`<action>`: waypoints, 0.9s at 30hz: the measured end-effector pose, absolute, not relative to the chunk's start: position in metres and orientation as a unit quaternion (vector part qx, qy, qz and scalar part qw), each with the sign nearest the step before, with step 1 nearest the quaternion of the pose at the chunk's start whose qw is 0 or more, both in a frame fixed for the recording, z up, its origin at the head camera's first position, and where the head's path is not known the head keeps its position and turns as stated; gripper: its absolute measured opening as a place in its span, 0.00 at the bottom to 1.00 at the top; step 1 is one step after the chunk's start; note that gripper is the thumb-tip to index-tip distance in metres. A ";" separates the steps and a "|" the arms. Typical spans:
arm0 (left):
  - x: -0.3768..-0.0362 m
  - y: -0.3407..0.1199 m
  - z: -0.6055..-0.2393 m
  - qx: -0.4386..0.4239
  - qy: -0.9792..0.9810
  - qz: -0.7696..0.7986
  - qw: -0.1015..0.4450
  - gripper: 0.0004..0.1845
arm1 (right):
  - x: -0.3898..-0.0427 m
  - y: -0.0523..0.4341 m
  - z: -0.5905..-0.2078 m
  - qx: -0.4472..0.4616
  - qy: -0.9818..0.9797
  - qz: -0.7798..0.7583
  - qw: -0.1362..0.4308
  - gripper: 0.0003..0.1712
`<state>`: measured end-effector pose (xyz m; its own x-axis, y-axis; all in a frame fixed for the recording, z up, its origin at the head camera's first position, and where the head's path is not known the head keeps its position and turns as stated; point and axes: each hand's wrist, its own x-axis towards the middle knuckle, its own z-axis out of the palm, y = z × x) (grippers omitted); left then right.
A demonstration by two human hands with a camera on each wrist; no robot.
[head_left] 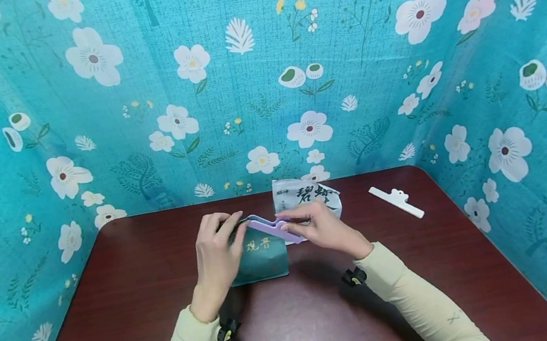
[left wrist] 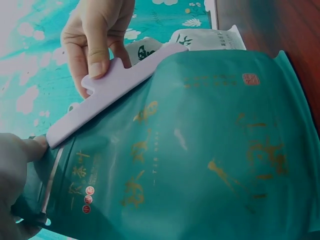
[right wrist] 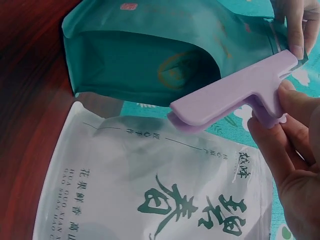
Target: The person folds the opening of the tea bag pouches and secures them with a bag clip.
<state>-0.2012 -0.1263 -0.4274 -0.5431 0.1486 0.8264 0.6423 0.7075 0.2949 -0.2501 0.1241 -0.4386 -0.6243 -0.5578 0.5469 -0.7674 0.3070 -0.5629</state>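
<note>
A teal tea bag (head_left: 262, 257) (left wrist: 200, 150) (right wrist: 150, 55) with gold characters stands on the dark red table (head_left: 113, 318). My left hand (head_left: 218, 246) (left wrist: 17, 170) pinches its top edge at the left end. My right hand (head_left: 317, 224) (left wrist: 95, 40) (right wrist: 290, 145) pinches the handle of a lilac bag clip (head_left: 274, 227) (left wrist: 107, 87) (right wrist: 235, 90), which lies along the bag's top edge. A white tea bag (head_left: 310, 194) (right wrist: 150, 190) with dark green characters sits just behind it.
A white bag clip (head_left: 396, 202) lies on the table at the back right. Teal flowered cloth (head_left: 258, 76) walls in the table at the back and both sides.
</note>
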 end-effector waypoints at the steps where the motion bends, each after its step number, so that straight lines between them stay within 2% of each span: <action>1: -0.201 -0.126 -0.428 -0.236 -0.824 -0.304 0.416 0.12 | -0.250 0.124 -0.439 0.414 -0.798 0.419 0.125 0.16; 8: -0.202 -0.126 -0.429 -0.238 -0.819 -0.323 0.410 0.09 | -0.249 0.122 -0.441 0.409 -0.793 0.430 0.135 0.16; 22: -0.199 -0.137 -0.423 -0.274 -0.856 -0.276 0.340 0.18 | -0.248 0.114 -0.439 0.393 -0.779 0.473 0.124 0.16; 27: -0.196 -0.136 -0.427 -0.245 -0.857 -0.292 0.347 0.17 | -0.246 0.111 -0.438 0.391 -0.777 0.477 0.125 0.16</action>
<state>-0.1962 -0.1362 -0.4272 -0.6394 0.2177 0.7374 0.6229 0.7090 0.3307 -0.2462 0.1110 -0.4384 -0.6636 -0.4878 0.5672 -0.7265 0.2398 -0.6439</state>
